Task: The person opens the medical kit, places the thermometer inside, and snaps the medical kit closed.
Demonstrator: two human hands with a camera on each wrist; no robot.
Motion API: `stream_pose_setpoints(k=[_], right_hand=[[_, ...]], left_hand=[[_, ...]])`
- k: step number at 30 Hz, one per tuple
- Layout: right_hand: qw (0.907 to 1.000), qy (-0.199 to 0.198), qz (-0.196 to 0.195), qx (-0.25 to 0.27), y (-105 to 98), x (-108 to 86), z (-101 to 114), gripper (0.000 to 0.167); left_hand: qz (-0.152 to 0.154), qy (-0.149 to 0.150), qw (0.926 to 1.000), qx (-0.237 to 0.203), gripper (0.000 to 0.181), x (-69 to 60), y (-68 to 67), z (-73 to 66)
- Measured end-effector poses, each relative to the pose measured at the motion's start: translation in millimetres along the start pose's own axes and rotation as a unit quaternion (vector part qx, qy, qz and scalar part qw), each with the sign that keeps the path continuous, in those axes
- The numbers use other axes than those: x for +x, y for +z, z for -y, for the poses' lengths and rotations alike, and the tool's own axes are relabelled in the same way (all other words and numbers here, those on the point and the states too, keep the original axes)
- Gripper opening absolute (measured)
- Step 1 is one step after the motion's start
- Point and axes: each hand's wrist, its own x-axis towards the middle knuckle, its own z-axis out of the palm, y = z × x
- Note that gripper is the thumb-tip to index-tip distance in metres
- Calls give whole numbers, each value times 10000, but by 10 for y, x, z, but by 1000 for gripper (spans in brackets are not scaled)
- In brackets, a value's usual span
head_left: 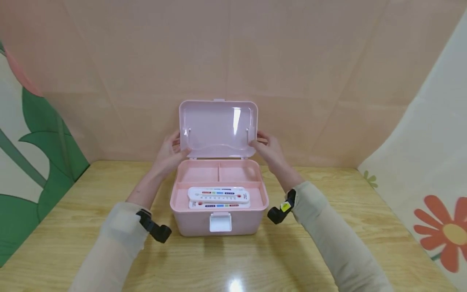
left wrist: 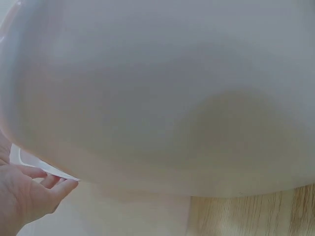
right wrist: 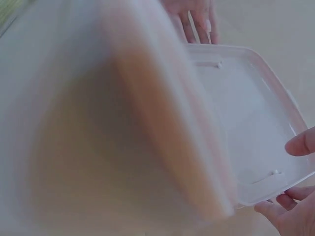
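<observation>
A pink plastic storage box (head_left: pixel 238 225) stands on the table with its lid (head_left: pixel 215 125) raised upright at the back. At the lid's left edge, my left hand (head_left: pixel 168 156) holds it low down, thumb in front and fingers behind. My right hand (head_left: pixel 270 151) grips the opposite edge in the same way. Two white thermometers (head_left: pixel 219 197) with coloured bands lie overlapping in the box's front compartment. A pale latch (head_left: pixel 220 222) hangs on the box front. In the right wrist view the box wall (right wrist: pixel 98 137) covers much of the scene.
A divider (head_left: pixel 219 172) splits the rear of the box into two compartments. The wooden table (head_left: pixel 313 243) extends around the box. A plain pinkish backdrop (head_left: pixel 310 81) rises behind it, with a flower-patterned cloth (head_left: pixel 419 162) on the right and green leaves (head_left: pixel 47 134) printed at left.
</observation>
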Motion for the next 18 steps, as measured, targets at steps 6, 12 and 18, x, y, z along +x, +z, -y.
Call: stream_pose_setpoints(k=[6,12,18], right_hand=[[9995,-175,-110,235,4,-7,-44,55],[9987,-329,-207,343,9,-54,-68,55],[9977,-656,-117,90,9,-58,-62,69]], left_hand=[[-203,64,9998,-8,74,-10,-3,29],[-474,294,9984,-104,70,-28,13,56],[-559,421,9975,-127,69,-12,45,42]])
